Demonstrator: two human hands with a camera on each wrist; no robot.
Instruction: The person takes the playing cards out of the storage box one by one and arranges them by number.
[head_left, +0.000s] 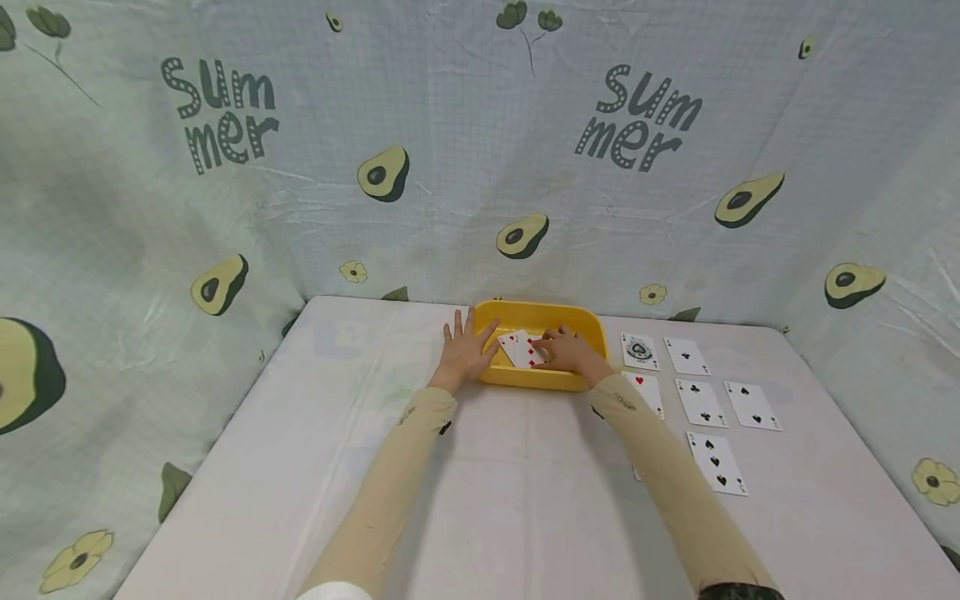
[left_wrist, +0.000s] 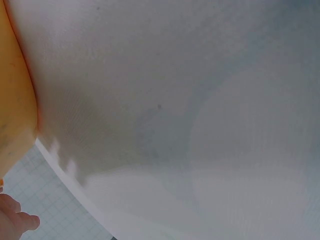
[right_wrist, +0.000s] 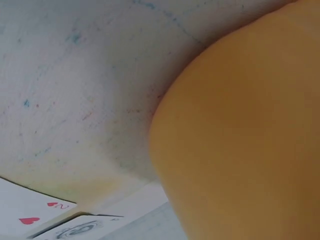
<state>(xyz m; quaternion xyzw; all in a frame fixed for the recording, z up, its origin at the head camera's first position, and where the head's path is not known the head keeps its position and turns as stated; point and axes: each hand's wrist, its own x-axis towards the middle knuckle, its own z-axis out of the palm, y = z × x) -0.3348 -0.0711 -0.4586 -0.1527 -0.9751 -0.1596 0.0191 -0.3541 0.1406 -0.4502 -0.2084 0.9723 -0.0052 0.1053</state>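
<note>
At centre frame the left hand (head_left: 465, 354) lies flat, fingers spread, against the yellow tray (head_left: 577, 323), seemingly bracing it. The right hand (head_left: 570, 352) reaches inside, fingers curled on the red-suit cards (head_left: 520, 348), probably to lift them; black-suit cards (head_left: 701, 402) lie sorted at right.

We see a shallow yellow tray (head_left: 558, 379) with rounded corners at the far middle of the worktop (head_left: 465, 500). Inside it lie a few white playing cards (head_left: 519, 347), face up with red pips, loosely fanned and overlapping.

My left side of the table (head_left: 315, 467) lies bare; laid-out cards (head_left: 701, 402) crowd the right, the tray (head_left: 577, 321) blocks ahead.
</note>
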